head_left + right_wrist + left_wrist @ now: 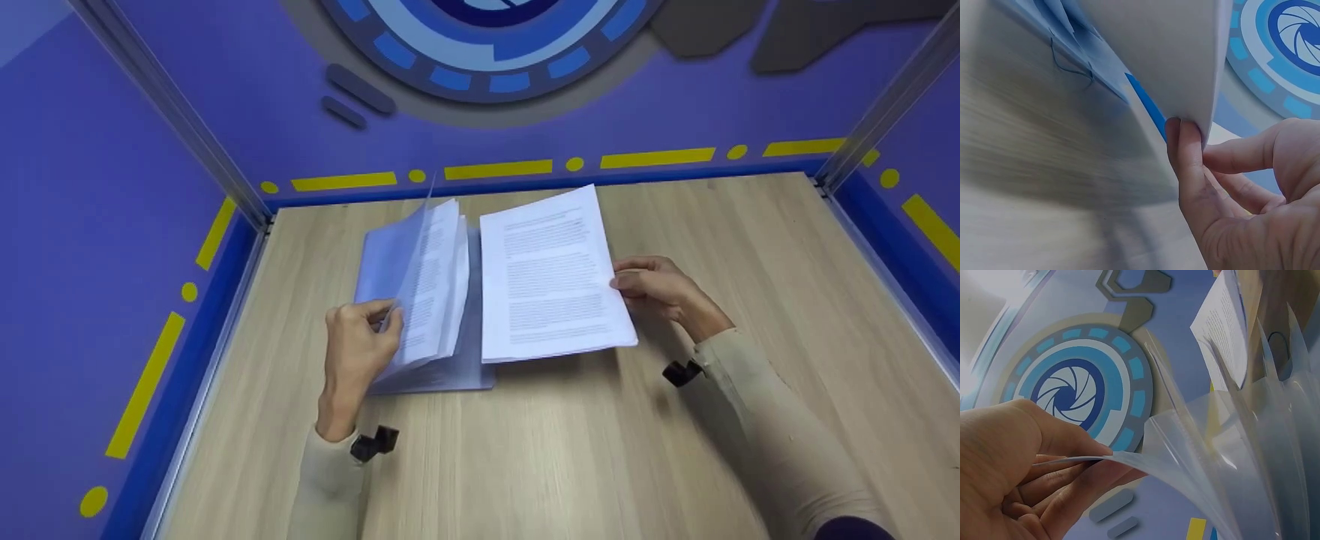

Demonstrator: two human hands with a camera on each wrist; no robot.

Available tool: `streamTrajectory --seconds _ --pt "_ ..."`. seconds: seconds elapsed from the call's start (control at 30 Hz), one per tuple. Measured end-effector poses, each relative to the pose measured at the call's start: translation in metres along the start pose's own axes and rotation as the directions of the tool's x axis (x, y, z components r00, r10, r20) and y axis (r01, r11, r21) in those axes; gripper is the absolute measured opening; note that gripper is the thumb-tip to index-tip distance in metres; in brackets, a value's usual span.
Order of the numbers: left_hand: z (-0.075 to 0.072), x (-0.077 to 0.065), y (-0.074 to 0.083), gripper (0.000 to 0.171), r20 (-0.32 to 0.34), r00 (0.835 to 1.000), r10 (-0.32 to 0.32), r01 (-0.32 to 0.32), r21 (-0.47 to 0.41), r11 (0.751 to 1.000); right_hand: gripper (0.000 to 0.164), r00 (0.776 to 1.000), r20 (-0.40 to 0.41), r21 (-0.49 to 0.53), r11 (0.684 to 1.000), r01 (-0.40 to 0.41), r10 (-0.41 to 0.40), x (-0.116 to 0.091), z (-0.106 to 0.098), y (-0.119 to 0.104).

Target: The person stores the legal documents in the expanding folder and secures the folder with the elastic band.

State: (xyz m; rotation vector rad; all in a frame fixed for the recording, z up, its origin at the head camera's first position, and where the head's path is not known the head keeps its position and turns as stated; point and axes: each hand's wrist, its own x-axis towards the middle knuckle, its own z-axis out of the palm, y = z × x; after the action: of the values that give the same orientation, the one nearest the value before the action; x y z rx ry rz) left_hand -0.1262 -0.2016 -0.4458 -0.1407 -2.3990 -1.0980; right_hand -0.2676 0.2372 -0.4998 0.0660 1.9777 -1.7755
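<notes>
A translucent blue folder [480,375] lies opened on the table, with several clear plastic leaves [1252,439] fanned out in the left wrist view. Between its leaves stand some printed pages [431,292]. My left hand [360,341] pinches the edge of one clear plastic leaf between thumb and fingers. To the right, my right hand [656,289] grips a stack of printed sheets [555,277] by its right edge, thumb on the printed face and fingers behind. The stack is tilted and held above the table, its left edge beside the folder's leaves.
The wooden table [525,465] is bounded by a blue back wall [510,142] and side walls with metal corner posts. A thin elastic cord [1069,70] hangs at the folder's edge in the right wrist view. Small black cameras sit at both wrists.
</notes>
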Motion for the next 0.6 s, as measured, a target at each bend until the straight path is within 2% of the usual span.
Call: streamTrajectory --seconds 0.27,0.6 --pt "0.001 0.0007 0.0002 0.012 0.002 1.0 -0.004 0.004 -0.008 1.0 0.044 1.0 -0.002 -0.005 1.0 -0.025 0.025 0.0013 0.0019 -0.0014" --pt "0.0025 0.0011 -0.0011 0.012 0.005 1.0 -0.004 0.004 -0.006 1.0 0.039 1.0 0.016 0.048 0.999 -0.021 0.021 0.0054 0.009 -0.0035"
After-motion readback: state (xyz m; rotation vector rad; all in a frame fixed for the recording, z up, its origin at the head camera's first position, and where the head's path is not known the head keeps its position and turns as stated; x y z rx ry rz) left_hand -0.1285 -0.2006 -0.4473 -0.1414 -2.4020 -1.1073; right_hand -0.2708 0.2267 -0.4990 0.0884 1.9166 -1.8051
